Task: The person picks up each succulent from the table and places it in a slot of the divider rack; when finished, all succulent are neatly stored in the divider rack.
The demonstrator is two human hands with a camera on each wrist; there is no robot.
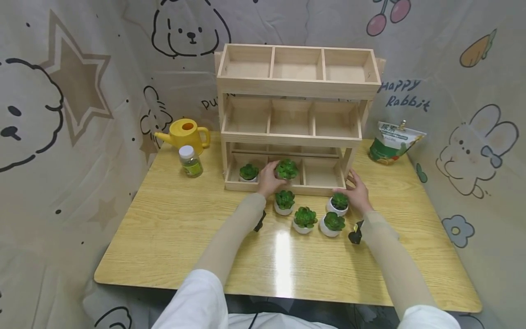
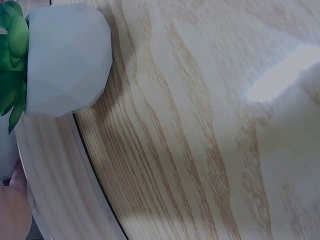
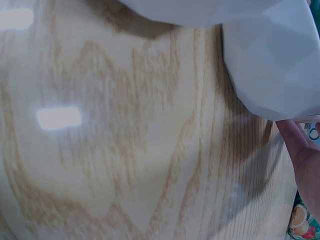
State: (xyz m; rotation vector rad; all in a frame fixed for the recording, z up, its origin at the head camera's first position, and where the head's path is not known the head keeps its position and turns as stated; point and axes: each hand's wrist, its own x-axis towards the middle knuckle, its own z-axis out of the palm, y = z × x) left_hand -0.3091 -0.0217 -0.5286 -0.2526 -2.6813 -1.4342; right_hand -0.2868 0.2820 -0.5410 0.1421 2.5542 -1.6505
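Note:
My left hand [image 1: 269, 179] grips a potted succulent [image 1: 286, 169] over the middle compartment of the bottom tier of a wooden shelf [image 1: 283, 188]. Another succulent [image 1: 249, 172] sits in the left compartment of that tier. The right hand [image 1: 357, 192] holds the shelf's lower right front corner, thumb at the front and fingers along the side. Before the shelf stand several more succulents in white faceted pots, among them one [image 1: 284, 201] close to the left hand and one [image 1: 339, 202] beside the right. In the left wrist view, a white pot [image 2: 70, 60] stands by the shelf's front board [image 2: 55, 165].
On the left of the table [image 1: 172, 237] are a yellow watering can [image 1: 186, 135] and a white-capped jar [image 1: 191, 162]. A green and white bag [image 1: 392, 144], clipped at the top, stands at the back right. Printed cloth surrounds the table's back and sides.

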